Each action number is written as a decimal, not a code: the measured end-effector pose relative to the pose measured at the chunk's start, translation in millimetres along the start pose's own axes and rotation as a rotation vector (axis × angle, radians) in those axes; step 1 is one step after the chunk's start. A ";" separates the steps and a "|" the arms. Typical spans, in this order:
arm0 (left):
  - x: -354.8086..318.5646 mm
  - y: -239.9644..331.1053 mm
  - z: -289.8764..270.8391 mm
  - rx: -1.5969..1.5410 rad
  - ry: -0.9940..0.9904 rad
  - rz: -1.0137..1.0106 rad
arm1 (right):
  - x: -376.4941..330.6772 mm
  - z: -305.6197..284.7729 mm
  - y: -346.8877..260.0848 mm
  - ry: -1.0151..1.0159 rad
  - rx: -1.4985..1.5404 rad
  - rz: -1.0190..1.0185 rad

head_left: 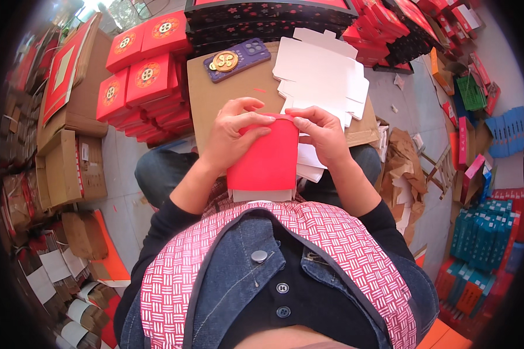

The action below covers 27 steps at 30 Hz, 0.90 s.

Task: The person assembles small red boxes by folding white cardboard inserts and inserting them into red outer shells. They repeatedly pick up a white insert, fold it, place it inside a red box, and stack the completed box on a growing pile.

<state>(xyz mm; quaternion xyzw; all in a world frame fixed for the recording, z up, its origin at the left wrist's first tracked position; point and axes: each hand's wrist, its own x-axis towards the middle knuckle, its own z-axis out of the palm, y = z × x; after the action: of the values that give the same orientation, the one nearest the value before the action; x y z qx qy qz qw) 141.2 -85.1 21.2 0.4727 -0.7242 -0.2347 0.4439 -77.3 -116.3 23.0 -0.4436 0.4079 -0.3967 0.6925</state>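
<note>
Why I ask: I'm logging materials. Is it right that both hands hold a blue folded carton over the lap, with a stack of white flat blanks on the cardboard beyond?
Not quite. The head view shows the folded carton is red, not blue. The left hand and right hand do hold it over the lap, and the white flat blanks lie on the cardboard beyond.

A pale tiled floor (pixel 119 174) shows between heaps of stock. At upper left, stacks of red boxes (pixel 142 81) with gold medallions stand beside brown cardboard cartons (pixel 70 168). Dark flowered boxes (pixel 262 20) line the top of the frame. Teal boxes (pixel 483 232) are packed at lower right, with torn brown paper (pixel 404 168) at right centre. Daylight falls on the floor at upper right.
</note>
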 end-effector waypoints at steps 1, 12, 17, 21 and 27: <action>-0.1 0.9 1.3 -0.021 -0.017 -0.023 | 0.9 -1.8 -0.4 -0.008 0.024 0.030; 13.8 20.9 11.5 0.219 -0.082 0.090 | 5.7 3.9 -16.3 0.026 0.006 0.154; 13.6 19.7 16.6 0.145 -0.035 0.153 | 5.5 2.7 -14.2 0.013 -0.090 0.085; 13.3 18.7 19.3 0.065 -0.037 0.172 | 6.1 1.3 -11.2 -0.006 -0.109 0.032; 13.9 24.1 24.9 0.095 0.017 0.151 | 2.2 7.2 -3.9 0.111 -0.265 -0.081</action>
<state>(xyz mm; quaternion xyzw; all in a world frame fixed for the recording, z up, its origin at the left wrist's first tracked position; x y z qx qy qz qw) 106.0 -88.9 33.0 0.4392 -0.7643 -0.1620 0.4435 -70.7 -117.4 28.1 -0.5248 0.4761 -0.3907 0.5876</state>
